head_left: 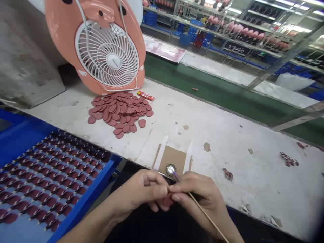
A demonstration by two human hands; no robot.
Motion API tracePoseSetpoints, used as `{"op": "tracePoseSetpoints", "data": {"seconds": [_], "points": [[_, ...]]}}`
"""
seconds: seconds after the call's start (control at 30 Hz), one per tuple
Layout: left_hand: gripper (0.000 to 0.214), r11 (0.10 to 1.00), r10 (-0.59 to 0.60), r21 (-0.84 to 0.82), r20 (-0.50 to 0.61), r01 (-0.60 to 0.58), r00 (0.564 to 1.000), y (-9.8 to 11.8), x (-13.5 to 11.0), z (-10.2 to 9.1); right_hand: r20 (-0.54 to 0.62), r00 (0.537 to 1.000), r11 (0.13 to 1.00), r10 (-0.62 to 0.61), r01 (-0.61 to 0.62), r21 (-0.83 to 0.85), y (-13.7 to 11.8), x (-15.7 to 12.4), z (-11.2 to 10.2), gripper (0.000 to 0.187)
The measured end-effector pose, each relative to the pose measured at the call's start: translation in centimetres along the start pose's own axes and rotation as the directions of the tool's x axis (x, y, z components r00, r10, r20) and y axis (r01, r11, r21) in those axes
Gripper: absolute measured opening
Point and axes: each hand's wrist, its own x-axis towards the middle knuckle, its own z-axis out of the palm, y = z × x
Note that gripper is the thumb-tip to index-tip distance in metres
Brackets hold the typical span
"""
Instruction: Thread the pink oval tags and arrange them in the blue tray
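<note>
My left hand [143, 190] pinches a small red-pink felt-like piece [167, 201] low at the centre, its fingertips almost meeting my right hand [197, 199]. My right hand grips a thin wooden stick [205, 212] whose purple tip points up toward a round metal-rimmed disc [171, 169]. That disc lies on a brown cardboard square [172, 158] with white strips [160, 153] along both sides. The fingers partly hide the red piece. Beyond my hands, a heap of flat red-brown rounded pieces [118, 113] lies on the white workbench [222, 135].
A blue tray [83, 199] at the left holds rows of similar pieces. A red tube [145, 96] lies beside the heap, behind which stands a pink fan [106, 50]. Scraps dot the bench's right side. A green conveyor belt [202, 81] and shelves of pink items lie beyond.
</note>
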Motion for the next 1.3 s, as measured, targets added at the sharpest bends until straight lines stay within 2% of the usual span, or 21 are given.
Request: {"op": "tracePoseSetpoints", "data": {"seconds": [0.07,0.2,0.3,0.37,0.43,0.5,0.53,0.6,0.8,0.93,1.07,1.17,1.3], "points": [[0.034,0.991,-0.114,-0.050,0.123,0.121,0.986,-0.8,0.4,-0.6,0.074,0.997,1.000,0.007,-0.008,0.011,-0.2,-0.2,-0.4,0.014],[0.039,0.969,-0.199,-0.100,0.227,0.226,0.953,-2.7,0.9,-0.7,0.167,0.986,0.998,0.004,-0.016,0.069,-0.8,-0.4,-0.2,0.015],[0.044,0.947,-0.211,-0.184,0.255,0.262,0.944,-4.1,0.9,-0.2,0.127,0.990,0.993,0.063,-0.075,0.096,-0.6,-0.7,0.0,0.029],[0.049,0.933,-0.191,-0.259,0.231,0.249,0.954,-4.7,0.9,-0.1,-0.019,0.994,0.990,0.110,-0.108,0.095,0.0,-1.0,0.2,0.030],[0.047,0.924,-0.141,-0.333,0.164,0.189,0.976,-5.0,0.8,-0.3,-0.219,0.969,0.993,0.115,-0.108,0.041,1.0,-1.3,0.4,0.027],[0.041,0.919,-0.078,-0.379,0.090,0.107,0.993,-5.1,0.6,-0.7,-0.363,0.931,0.992,0.043,-0.084,-0.099,2.0,-1.5,0.6,0.025],[0.038,0.918,-0.050,-0.390,0.062,0.071,0.997,-5.0,0.4,-0.9,-0.389,0.921,0.981,0.000,-0.075,-0.176,2.4,-1.6,0.7,0.023],[0.034,0.917,-0.005,-0.398,0.027,0.016,1.000,-4.8,0.2,-1.2,-0.374,0.926,0.954,-0.050,-0.067,-0.293,3.0,-1.5,1.0,0.020],[0.035,0.923,0.034,-0.373,-0.166,-0.095,0.986,-4.0,-0.5,-0.9,-0.308,0.944,0.890,-0.117,-0.038,-0.455,3.8,-1.1,1.8,0.017],[0.033,0.915,0.064,-0.381,-0.183,-0.131,0.981,-4.5,-0.4,-1.2,-0.278,0.952,0.873,-0.131,-0.022,-0.488,3.8,-0.8,2.0,0.018],[0.029,0.919,0.086,-0.367,-0.174,-0.146,0.981,-4.7,-0.3,-1.4,-0.335,0.936,0.894,-0.113,-0.052,-0.446,2.9,-1.0,1.9,0.019],[0.028,0.920,0.099,-0.361,-0.171,-0.155,0.980,-4.4,-0.4,-0.9,-0.418,0.904,0.936,-0.086,-0.071,-0.346,1.4,-1.6,2.0,0.022],[0.027,0.926,0.114,-0.338,-0.169,-0.167,0.979,-3.9,-0.4,0.0,-0.409,0.901,0.977,-0.143,0.064,-0.202,-0.7,-1.9,2.8,0.022]]}}
